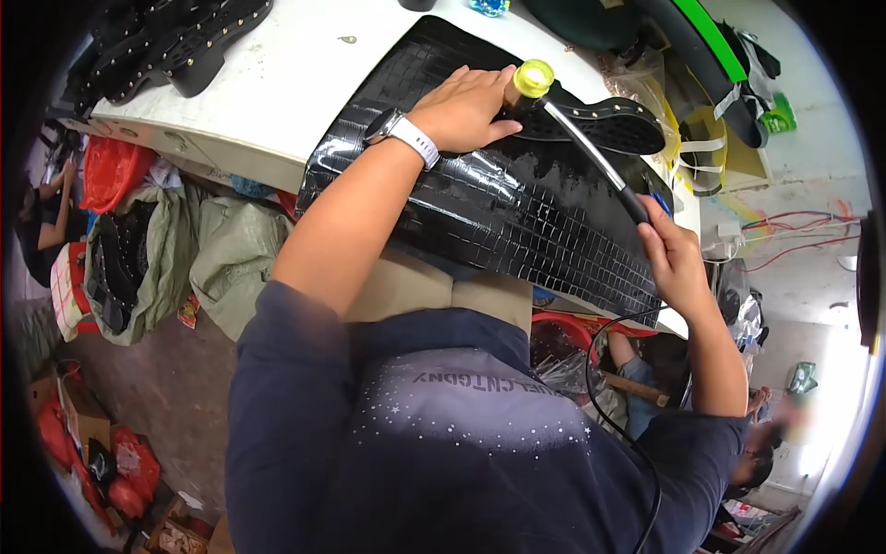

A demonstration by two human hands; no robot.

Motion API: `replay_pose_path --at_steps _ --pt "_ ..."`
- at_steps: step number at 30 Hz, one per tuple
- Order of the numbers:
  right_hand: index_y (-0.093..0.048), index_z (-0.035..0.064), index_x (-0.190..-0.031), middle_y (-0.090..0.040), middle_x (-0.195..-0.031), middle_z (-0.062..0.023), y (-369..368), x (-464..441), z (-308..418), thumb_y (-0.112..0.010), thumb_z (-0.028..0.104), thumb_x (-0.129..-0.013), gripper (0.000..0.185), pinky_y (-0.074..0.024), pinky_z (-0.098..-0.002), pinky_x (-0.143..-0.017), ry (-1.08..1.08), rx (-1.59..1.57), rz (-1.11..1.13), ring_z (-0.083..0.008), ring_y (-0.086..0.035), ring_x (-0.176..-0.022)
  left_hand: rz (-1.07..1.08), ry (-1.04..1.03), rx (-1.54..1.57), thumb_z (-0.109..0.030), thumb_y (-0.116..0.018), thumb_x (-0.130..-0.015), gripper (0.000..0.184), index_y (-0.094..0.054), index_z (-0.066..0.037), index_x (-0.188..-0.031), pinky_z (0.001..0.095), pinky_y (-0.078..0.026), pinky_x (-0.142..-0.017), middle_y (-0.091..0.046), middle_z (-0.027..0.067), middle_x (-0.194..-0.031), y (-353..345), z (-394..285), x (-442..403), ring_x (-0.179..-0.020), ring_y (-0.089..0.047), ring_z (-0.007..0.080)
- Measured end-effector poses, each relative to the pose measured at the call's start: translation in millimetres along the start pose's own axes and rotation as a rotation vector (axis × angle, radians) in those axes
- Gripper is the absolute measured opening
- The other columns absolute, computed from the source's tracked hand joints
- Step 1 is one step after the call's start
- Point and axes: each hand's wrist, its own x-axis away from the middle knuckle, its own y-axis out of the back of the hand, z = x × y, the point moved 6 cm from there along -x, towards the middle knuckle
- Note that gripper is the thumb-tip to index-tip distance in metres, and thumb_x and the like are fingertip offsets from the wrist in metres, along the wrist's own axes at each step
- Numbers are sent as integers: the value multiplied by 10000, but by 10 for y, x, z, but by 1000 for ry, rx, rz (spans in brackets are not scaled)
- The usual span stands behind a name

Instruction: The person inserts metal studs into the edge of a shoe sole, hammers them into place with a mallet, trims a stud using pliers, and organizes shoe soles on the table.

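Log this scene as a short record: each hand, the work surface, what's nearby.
Left hand: palm-down left hand beside the hammer head; fingertips partly hidden
Right hand: right hand gripping a hammer with yellow head, silver-and-black handle
Work surface: glossy black crocodile-patterned sheet on a white table
On sheet: black studded shoe sole
Table's far left: pile of black studded footwear

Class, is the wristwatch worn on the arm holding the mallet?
No, the right hand grips the mallet; the wristwatch is on the left wrist.
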Motion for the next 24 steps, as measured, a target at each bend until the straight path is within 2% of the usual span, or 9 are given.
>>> replay_pose_path --at_steps 1,5,8,13,16,18,19,21,24 --pt "-543 0 -1265 -537 -650 -43 16 11 -20 -525 104 -947 335 -426 -258 -554 -18 -87 -33 -100 -491 -558 40 20 19 -363 -612 -881 692 -321 16 -1381 449 -252 -1124 -526 192 -1256 39 -8 -18 -1209 -471 316" --pt "-507 2 -1265 -562 -709 -21 -39 332 -216 -454 158 -993 318 -401 -235 -525 -60 -548 -266 -91 -469 -551 -260 -91 8 -351 -644 -856 679 -361 11 -1355 445 -255 -1120 -547 195 -1216 -95 125 -37 -1170 -495 328" --pt "-453 -3 -1267 -550 -815 -49 -29 381 -125 -434 215 -1012 336 -359 -183 -492 163 -622 -563 -55 -458 -588 -185 -37 45 -361 -654 -841 749 -320 13 -1398 442 -277 -1115 -546 214 -1211 -20 89 -21 -1149 -515 336" --pt "-465 20 -1277 -548 -787 -34 -112 593 -357 -432 227 -1013 337 -326 -163 -467 -120 -741 -536 -32 -405 -534 -178 -18 106 -360 -686 -802 835 -268 -48 -1453 438 -292 -1115 -567 219 -1187 -26 164 -54 -1105 -551 331" --pt "-459 39 -1301 -539 -732 -15 -281 636 -580 -493 220 -991 361 -322 -169 -448 -243 -867 -545 -31 -411 -518 -177 -50 117 -333 -710 -778 879 -239 -72 -1472 407 -282 -1117 -442 238 -1357 38 146 -5 -1242 -454 346" --pt "-435 19 -1313 -534 -736 -20 -367 673 -670 -514 185 -978 382 -315 -165 -416 -285 -860 -573 -30 -410 -496 -166 -41 -49 -312 -724 -767 900 -224 -94 -1483 447 -263 -1113 -342 233 -1448 105 99 39 -1336 -347 373" --pt "-423 9 -1319 -531 -739 -23 -409 689 -731 -525 167 -971 396 -311 -163 -400 -306 -855 -585 -30 -410 -485 -128 46 -185 -319 -725 -776 874 -247 -113 -1478 517 -256 -1099 -350 214 -1452 215 -73 120 -1346 -337 370" --pt "-447 4 -1317 -544 -742 -22 -385 718 -867 -548 108 -948 397 -317 -162 -435 -280 -747 -607 -25 -420 -512 -118 29 -280 -334 -706 -801 780 -324 -113 -1444 560 -254 -1085 -406 195 -1417 375 -321 125 -1340 -354 366" --pt "-520 -5 -1253 -595 -788 -48 -256 654 -933 -567 99 -928 345 -390 -205 -537 -241 -521 -587 -71 -502 -598 -155 -135 -322 -345 -680 -825 679 -403 -98 -1394 569 -260 -1080 -484 183 -1344 410 -611 -59 -1296 -414 357"
